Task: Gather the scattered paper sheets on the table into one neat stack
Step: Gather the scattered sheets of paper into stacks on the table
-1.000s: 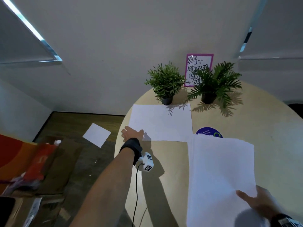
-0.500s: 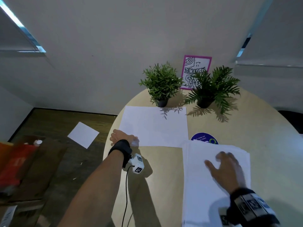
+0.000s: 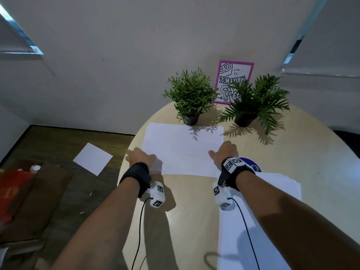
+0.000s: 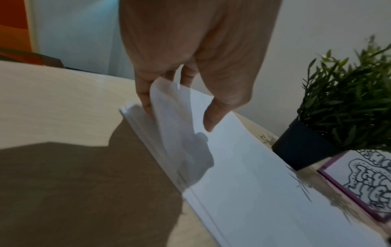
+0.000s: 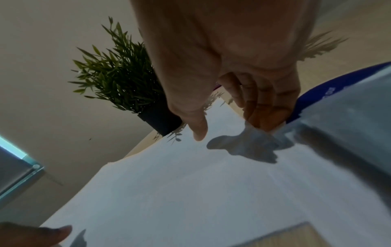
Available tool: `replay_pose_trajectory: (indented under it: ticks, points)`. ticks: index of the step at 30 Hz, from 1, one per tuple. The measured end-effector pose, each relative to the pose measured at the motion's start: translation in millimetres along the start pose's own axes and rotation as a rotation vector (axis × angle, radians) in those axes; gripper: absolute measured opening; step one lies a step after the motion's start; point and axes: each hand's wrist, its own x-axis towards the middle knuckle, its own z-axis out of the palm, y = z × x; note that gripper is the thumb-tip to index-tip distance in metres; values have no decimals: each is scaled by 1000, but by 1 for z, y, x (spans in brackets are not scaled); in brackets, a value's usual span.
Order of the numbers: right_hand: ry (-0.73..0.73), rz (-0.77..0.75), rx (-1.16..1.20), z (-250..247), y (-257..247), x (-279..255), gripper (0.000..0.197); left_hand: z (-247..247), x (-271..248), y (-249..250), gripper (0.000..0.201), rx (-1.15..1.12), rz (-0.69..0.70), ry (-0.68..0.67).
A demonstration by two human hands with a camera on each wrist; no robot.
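Hands (image 3: 141,157) (image 3: 224,152) at sheet (image 3: 181,149) side edges

Two potted plants (image 3: 191,96), two paper piles (image 3: 183,151) (one sheet (image 3: 93,158) floored), two hands (image 3: 141,156).

Round pale-wood table (image 3: 311,152) — two potted plants (image 3: 191,94) (image 3: 253,102) at the far edge, a loose paper sheet (image 3: 183,151) before them, a paper stack (image 3: 233,240) nearer right, overlapping a blue round sticker (image 3: 253,164). Floor (image 3: 58,201) — one stray sheet (image 3: 93,159).
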Motion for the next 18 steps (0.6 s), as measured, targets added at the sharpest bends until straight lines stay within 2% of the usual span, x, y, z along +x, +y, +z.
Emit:
replay_pose_trajectory:
  ticks: [2,4,7,11,13,15,18]
  points:
    - [-17,10,25,5,-2,2,73,1,-5,2,73,-97,-23,-10]
    - [-37,28,46,8,-1,2,77,1,-6,4,79,-145,-45,0]
    - [-37,73,90,10,0,-1,83,0,-6,1,69,-150,-84,2]
    - [12,68,-2,12,-4,-6,70,-1,-7,-3,44,-128,-119,-19]
    - [-2,99,-36,11,-7,-10,62,-2,-10,-3,51,-189,-108,1]
    - [4,74,29,10,-9,-12,55,-3,-11,-2,58,-270,-91,5]
    - [-11,29,186,13,-8,-11,54,-10,-15,-1,65,-493,-141,-76]
